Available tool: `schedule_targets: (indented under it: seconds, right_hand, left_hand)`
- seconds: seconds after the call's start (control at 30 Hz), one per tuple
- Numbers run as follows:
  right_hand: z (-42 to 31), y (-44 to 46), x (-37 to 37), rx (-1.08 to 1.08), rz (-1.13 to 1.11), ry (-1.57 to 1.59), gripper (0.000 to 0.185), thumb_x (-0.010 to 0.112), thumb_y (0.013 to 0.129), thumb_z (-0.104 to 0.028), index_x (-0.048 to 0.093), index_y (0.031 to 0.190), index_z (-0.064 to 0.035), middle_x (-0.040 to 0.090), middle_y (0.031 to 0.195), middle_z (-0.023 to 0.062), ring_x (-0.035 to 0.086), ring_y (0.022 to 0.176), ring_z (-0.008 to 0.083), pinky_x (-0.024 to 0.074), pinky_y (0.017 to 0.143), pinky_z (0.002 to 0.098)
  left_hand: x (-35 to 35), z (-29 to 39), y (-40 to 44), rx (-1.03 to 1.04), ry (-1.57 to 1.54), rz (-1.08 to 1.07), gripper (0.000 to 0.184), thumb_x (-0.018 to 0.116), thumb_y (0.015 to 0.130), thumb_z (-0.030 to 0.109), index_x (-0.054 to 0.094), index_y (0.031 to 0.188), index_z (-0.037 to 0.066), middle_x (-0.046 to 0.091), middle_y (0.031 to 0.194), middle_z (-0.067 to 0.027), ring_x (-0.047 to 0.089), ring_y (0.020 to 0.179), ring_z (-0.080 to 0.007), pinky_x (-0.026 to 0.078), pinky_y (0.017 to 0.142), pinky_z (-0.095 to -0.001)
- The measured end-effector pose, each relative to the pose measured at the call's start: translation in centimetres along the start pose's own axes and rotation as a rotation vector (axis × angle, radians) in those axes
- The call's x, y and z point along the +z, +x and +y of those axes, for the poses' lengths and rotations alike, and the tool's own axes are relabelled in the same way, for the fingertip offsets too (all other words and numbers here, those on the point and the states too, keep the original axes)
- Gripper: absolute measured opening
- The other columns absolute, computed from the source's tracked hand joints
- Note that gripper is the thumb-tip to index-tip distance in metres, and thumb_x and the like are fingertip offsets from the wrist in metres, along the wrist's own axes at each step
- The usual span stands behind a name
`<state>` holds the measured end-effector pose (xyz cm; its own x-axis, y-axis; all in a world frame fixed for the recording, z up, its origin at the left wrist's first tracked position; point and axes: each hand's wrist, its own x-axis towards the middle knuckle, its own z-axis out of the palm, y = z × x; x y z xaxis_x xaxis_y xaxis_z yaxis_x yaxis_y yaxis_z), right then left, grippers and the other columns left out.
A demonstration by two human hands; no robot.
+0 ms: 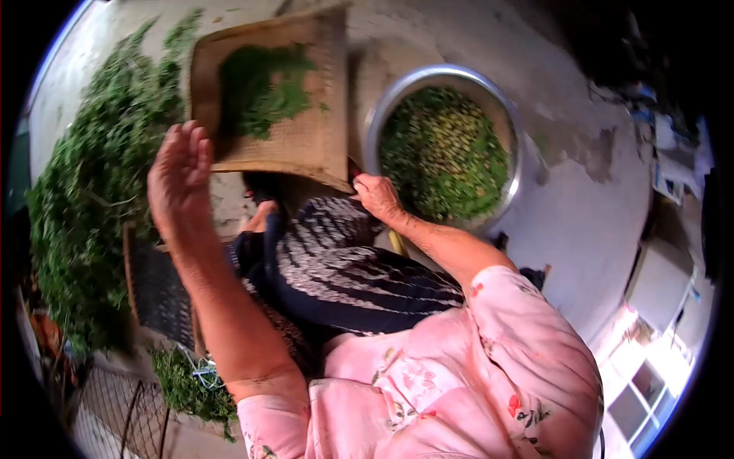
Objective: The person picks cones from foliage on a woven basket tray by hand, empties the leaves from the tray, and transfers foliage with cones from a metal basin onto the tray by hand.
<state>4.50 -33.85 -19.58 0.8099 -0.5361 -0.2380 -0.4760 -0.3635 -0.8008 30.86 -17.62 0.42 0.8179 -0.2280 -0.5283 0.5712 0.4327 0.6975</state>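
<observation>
My left hand (181,172) is raised at the near left corner of a woven basket tray (321,141), its fingers stretched out and nothing in it. On the tray lies a heap of small green leaves (264,88). My right hand (378,197) is closed beside the tray's near right corner. A small dark red piece shows at its fingertips, but I cannot tell what it grips. Just beyond that hand stands a round metal basin (516,172), holding green leaves and yellowish-green bits (447,149).
Leafy green branches (99,176) are piled along the left. A dark mesh panel (160,287) in a frame lies below my left forearm, near another bunch of greens (191,386). A yellow object (397,243) shows under my right wrist. White items (661,279) stand at the far right.
</observation>
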Motion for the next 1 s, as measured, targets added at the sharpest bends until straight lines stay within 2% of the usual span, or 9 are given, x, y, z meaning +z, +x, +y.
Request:
schedule_targets:
  seconds: [0.13,0.3,0.37,0.43,0.53,0.6,0.7,0.77,1.0]
  right_hand:
    - [4.6,-3.6,-4.4,0.207,0.209,0.017,0.016,0.055,0.079,-0.02,0.063,0.09,-0.0115,0.062,0.08,0.015,0.06,0.076,0.0337,0.0479,0.069,0.0394]
    - [15.2,-12.6,-10.2,0.603,0.712,-0.492,0.02,0.059,0.073,-0.012,0.059,0.091,-0.0049,0.06,0.081,0.0168,0.058,0.079,0.0329,0.0461,0.073,0.0398]
    - [16.6,-15.2,-11.0,0.822,0.829,-0.367,0.026,0.063,0.072,-0.014,0.057,0.094,-0.0023,0.062,0.086,0.0186,0.059,0.078,0.0322,0.0477,0.071,0.0386]
    - [21.1,-17.6,-11.1,1.035,0.932,-0.131,0.034,0.068,0.071,-0.015,0.054,0.098,0.0005,0.062,0.092,0.019,0.061,0.078,0.0308,0.0494,0.07,0.0381]
    - [19.8,-17.3,-10.8,1.166,0.977,-0.076,0.038,0.069,0.071,-0.011,0.051,0.104,-0.0038,0.06,0.095,0.0146,0.059,0.083,0.0306,0.0498,0.07,0.0439]
    - [19.8,-16.1,-11.0,1.16,0.995,1.067,0.016,0.06,0.079,-0.011,0.056,0.092,-0.0024,0.059,0.09,0.016,0.058,0.08,0.0312,0.0491,0.068,0.0439]
    - [21.0,-16.0,-12.4,1.218,0.842,1.03,0.02,0.057,0.081,-0.003,0.052,0.101,-0.0058,0.055,0.098,0.0154,0.056,0.087,0.0334,0.0488,0.07,0.0529]
    - [22.4,-15.5,-13.0,1.129,0.957,1.068,0.029,0.052,0.078,0.01,0.048,0.103,-0.0045,0.052,0.099,0.0151,0.056,0.086,0.0349,0.0506,0.071,0.0529]
    - [20.2,-9.0,-15.3,0.912,0.655,0.917,0.05,0.06,0.074,0.005,0.035,0.116,-0.0072,0.049,0.102,0.0121,0.056,0.08,0.0261,0.0511,0.06,0.0406]
  left_hand:
    - [2.5,-0.5,-1.2,0.003,0.088,0.119,0.031,0.055,0.087,0.008,0.052,0.116,-0.004,0.052,0.121,-0.017,0.055,0.106,-0.0231,0.05,0.086,-0.0332]
    - [2.6,-1.1,-0.8,-0.036,0.125,0.05,0.03,0.055,0.088,0.009,0.052,0.116,-0.003,0.056,0.117,-0.0153,0.058,0.101,-0.0225,0.05,0.085,-0.0326]
    - [2.4,-1.3,-0.8,-0.039,0.133,-0.095,0.029,0.057,0.086,0.009,0.053,0.111,-0.003,0.061,0.106,-0.0142,0.061,0.093,-0.0205,0.051,0.08,-0.0309]
    - [3.6,-1.8,-1.6,-0.036,0.179,-0.034,0.028,0.057,0.086,0.009,0.053,0.111,-0.001,0.062,0.103,-0.0119,0.061,0.091,-0.0194,0.05,0.078,-0.0293]
    - [3.9,-2.2,-1.6,-0.037,0.177,-0.016,0.029,0.058,0.085,0.01,0.053,0.111,-0.001,0.062,0.103,-0.0117,0.061,0.089,-0.02,0.05,0.078,-0.0297]
    - [4.2,-2.3,-1.6,-0.021,0.18,-0.029,0.029,0.058,0.085,0.01,0.053,0.111,-0.001,0.062,0.103,-0.0121,0.061,0.091,-0.0206,0.05,0.078,-0.0299]
    - [4.5,-2.5,-1.9,-0.028,0.218,-0.043,0.032,0.057,0.087,0.012,0.052,0.115,-0.001,0.061,0.108,-0.011,0.06,0.094,-0.0191,0.05,0.08,-0.0289]
    - [4.0,-2.6,-1.6,-0.034,0.224,-0.085,0.033,0.057,0.087,0.012,0.051,0.116,-0.001,0.06,0.109,-0.0119,0.06,0.095,-0.0196,0.05,0.081,-0.0293]
    - [5.0,-2.6,-2.1,0.0,0.218,-0.07,0.032,0.055,0.087,0.01,0.05,0.114,-0.005,0.061,0.104,-0.0159,0.061,0.088,-0.0213,0.052,0.076,-0.0296]
